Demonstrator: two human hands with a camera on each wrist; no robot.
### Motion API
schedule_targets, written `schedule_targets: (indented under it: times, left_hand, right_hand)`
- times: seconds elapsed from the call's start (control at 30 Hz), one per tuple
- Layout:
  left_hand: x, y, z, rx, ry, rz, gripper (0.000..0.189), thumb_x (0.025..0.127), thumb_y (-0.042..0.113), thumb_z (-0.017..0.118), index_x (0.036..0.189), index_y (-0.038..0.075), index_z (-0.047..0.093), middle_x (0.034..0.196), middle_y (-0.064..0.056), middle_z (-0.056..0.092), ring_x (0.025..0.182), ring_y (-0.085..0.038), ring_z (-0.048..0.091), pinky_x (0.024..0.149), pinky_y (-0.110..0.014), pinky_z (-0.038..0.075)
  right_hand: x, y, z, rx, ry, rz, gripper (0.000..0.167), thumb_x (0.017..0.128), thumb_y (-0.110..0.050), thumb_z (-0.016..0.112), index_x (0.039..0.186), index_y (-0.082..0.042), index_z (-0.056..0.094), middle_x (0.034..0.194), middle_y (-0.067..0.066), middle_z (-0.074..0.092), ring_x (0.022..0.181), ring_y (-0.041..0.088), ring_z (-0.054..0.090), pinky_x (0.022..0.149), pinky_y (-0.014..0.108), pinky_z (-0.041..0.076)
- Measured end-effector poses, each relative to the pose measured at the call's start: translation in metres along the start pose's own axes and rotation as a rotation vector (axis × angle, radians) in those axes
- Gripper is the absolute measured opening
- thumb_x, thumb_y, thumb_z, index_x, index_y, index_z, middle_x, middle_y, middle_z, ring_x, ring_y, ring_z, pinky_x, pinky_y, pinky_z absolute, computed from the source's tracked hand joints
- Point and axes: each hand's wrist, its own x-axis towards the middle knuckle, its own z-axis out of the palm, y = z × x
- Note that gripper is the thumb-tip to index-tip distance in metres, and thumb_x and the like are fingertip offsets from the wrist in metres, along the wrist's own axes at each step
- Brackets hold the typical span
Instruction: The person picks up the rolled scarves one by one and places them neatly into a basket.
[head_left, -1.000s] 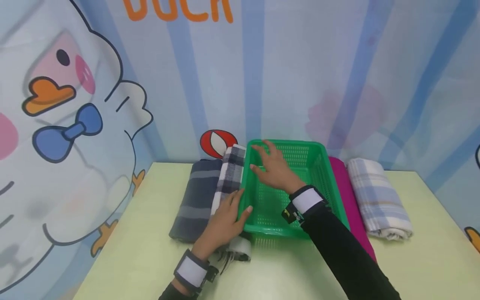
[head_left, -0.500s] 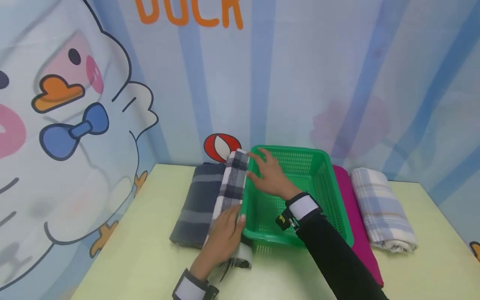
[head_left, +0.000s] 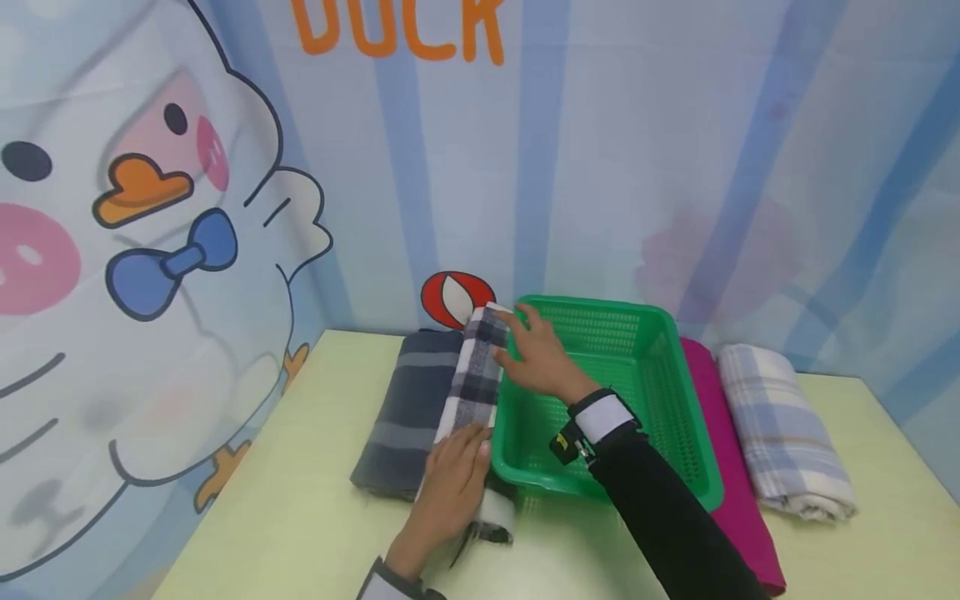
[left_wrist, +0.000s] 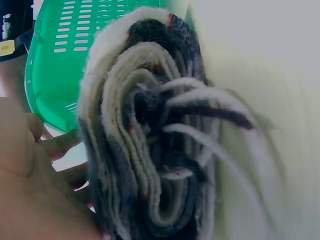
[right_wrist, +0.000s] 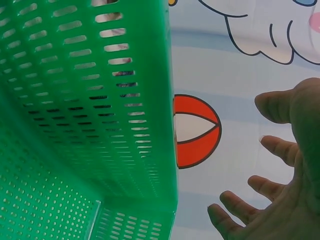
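Note:
My left hand (head_left: 450, 483) rests on the near end of a folded black-and-white checked scarf (head_left: 476, 383), fingers fairly straight. In the left wrist view the scarf's layered end (left_wrist: 150, 115) shows loose fringe, with the left hand (left_wrist: 30, 170) alongside it. A green perforated plastic basket (head_left: 592, 302) stands just right of the scarf. Over the basket's left rim, near the scarf's far end, is my right hand (head_left: 543, 354), fingers spread. The right wrist view shows the right hand (right_wrist: 280, 190) holding nothing, outside the basket wall (right_wrist: 150, 85).
A folded dark grey striped cloth (head_left: 408, 412) lies left of the scarf. On the basket's right are a magenta cloth (head_left: 738, 500), partly hidden by the basket, and a folded pale blue-and-white plaid cloth (head_left: 787, 433). A printed backdrop (head_left: 600, 167) rises behind the table (head_left: 270, 467).
The left hand has shifted toward the scarf's near end. The right hand has moved left from above the basket's inside to its left rim. The head view has turned slightly left.

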Motion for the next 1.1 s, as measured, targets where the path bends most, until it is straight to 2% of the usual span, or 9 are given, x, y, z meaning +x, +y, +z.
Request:
schedule_targets:
  times: [0.23,0.37,0.5,0.67,0.83,0.93,1.1]
  left_hand:
    - [0.002,0.003,0.005,-0.001,-0.038,0.008,0.049,0.110,0.033,0.025,0.141,0.010,0.055,0.150,-0.019,0.047,0.144,-0.038,0.037,0.115,-0.067,0.019]
    - [0.003,0.002,0.005,0.006,-0.042,-0.020,0.049,0.110,0.035,0.027,0.142,0.009,0.053,0.150,-0.017,0.047,0.142,-0.038,0.038,0.113,-0.067,0.020]
    - [0.003,0.001,0.005,0.047,-0.034,-0.037,0.045,0.107,0.029,0.040,0.143,0.005,0.049,0.150,-0.017,0.045,0.141,-0.037,0.038,0.111,-0.067,0.023]
    - [0.003,-0.001,0.005,0.115,-0.031,-0.006,0.051,0.098,0.020,0.057,0.144,0.000,0.045,0.149,-0.024,0.041,0.141,-0.042,0.036,0.107,-0.070,0.030]
    - [0.004,-0.002,0.003,0.161,-0.010,-0.020,0.058,0.094,0.022,0.064,0.145,0.000,0.043,0.148,-0.028,0.039,0.140,-0.046,0.036,0.103,-0.069,0.038]
    - [0.003,-0.004,0.000,0.159,-0.007,-0.036,0.062,0.093,0.024,0.067,0.145,-0.001,0.042,0.149,-0.028,0.038,0.140,-0.046,0.035,0.105,-0.066,0.040]
    - [0.003,-0.006,-0.004,0.152,-0.005,-0.060,0.070,0.092,0.028,0.071,0.147,-0.002,0.040,0.150,-0.028,0.038,0.139,-0.047,0.037,0.107,-0.059,0.043]
  right_hand:
    - [0.002,0.004,0.002,-0.005,-0.010,0.000,0.058,0.103,-0.028,0.052,0.155,-0.014,0.032,0.162,0.025,0.013,0.145,0.056,0.020,0.112,0.070,0.028]
    - [0.006,0.007,0.005,-0.002,-0.015,-0.009,0.058,0.103,-0.028,0.051,0.155,-0.012,0.031,0.162,0.026,0.013,0.144,0.059,0.018,0.111,0.071,0.027]
    - [0.009,0.011,0.007,0.017,-0.028,-0.009,0.059,0.104,-0.028,0.050,0.156,-0.010,0.029,0.162,0.027,0.011,0.144,0.061,0.016,0.111,0.072,0.028]
    - [0.010,0.018,0.010,0.048,-0.045,-0.015,0.060,0.104,-0.026,0.050,0.156,-0.008,0.027,0.162,0.028,0.010,0.146,0.059,0.015,0.113,0.071,0.024]
    - [0.013,0.024,0.014,0.074,-0.077,-0.027,0.058,0.104,-0.024,0.050,0.155,-0.009,0.028,0.161,0.028,0.011,0.147,0.055,0.017,0.112,0.070,0.028]
    - [0.014,0.027,0.017,0.089,-0.096,-0.022,0.058,0.103,-0.024,0.051,0.155,-0.011,0.029,0.162,0.026,0.011,0.148,0.052,0.017,0.110,0.068,0.033]
    - [0.016,0.032,0.020,0.107,-0.092,-0.053,0.057,0.104,-0.025,0.049,0.155,-0.010,0.029,0.162,0.026,0.013,0.148,0.049,0.022,0.110,0.066,0.034]
